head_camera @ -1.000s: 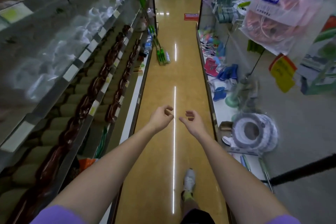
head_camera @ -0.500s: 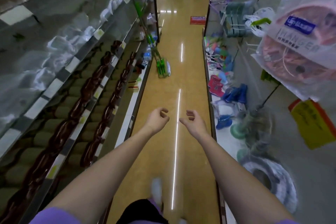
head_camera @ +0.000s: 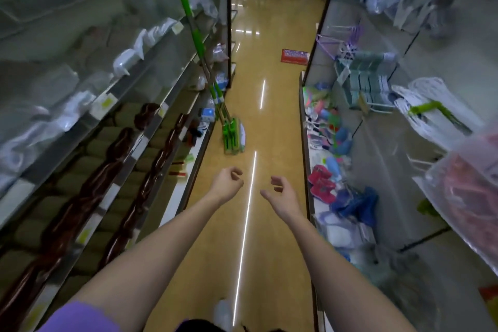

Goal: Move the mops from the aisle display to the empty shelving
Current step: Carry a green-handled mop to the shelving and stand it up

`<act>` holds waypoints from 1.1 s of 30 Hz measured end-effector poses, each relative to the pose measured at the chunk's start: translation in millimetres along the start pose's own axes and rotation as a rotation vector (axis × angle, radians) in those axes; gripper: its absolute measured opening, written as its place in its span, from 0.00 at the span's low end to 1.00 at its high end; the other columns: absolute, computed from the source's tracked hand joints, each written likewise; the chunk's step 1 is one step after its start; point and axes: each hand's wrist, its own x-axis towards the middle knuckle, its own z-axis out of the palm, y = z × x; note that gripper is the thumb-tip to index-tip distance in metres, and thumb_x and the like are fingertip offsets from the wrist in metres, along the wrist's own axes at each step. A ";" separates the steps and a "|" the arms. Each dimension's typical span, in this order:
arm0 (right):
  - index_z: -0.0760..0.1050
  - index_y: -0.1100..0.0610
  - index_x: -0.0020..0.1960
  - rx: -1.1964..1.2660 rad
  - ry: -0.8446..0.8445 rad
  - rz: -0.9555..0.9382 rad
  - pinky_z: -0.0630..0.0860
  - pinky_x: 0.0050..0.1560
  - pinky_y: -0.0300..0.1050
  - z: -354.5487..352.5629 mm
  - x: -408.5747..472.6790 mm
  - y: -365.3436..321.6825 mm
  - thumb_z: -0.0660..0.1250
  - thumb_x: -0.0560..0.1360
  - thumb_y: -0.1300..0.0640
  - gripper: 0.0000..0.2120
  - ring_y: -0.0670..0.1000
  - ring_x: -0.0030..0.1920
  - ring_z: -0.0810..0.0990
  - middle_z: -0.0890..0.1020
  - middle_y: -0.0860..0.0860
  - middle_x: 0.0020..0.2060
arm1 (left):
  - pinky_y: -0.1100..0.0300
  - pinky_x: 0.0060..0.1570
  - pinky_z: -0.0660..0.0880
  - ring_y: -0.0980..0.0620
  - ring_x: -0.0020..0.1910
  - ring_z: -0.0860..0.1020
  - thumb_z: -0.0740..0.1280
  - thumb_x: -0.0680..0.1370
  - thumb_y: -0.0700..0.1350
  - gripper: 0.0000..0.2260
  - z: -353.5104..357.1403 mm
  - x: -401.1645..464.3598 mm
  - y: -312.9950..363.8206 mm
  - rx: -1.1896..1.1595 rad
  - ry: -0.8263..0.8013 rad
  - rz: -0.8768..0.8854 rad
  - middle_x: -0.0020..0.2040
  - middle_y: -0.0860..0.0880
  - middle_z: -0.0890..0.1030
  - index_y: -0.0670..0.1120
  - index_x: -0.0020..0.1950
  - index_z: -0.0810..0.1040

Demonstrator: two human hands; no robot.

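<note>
Both the left hand [head_camera: 227, 182] and right hand [head_camera: 283, 195] hang loosely curled and empty, well short of the green mops [head_camera: 213, 83] leaning on the left shelving [head_camera: 172, 81] (heads on the floor), so close in and grip the handles mid-shaft.

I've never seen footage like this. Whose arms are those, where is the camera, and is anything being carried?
There is no machine here. The camera sits on a person's head, looking forward and down a shop aisle, so the two bare arms reaching out are that person's own. The left hand and right hand hold nothing; the fingers are loosely curled in the air. Ahead, the green mops lean against the left shelving, their heads resting on the shiny floor. The right-hand shelf carries colourful small shoes and bagged goods. Much of the side shelving is blurred.
</note>
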 end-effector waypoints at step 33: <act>0.75 0.56 0.65 0.001 -0.345 -0.141 0.75 0.62 0.48 16.8 738.6 -158.3 0.75 0.74 0.56 0.21 0.49 0.60 0.77 0.80 0.48 0.58 | 0.68 0.39 0.67 0.52 0.45 0.78 0.66 0.79 0.38 0.08 -44.7 648.4 150.5 0.015 0.342 -0.193 0.45 0.50 0.80 0.43 0.58 0.80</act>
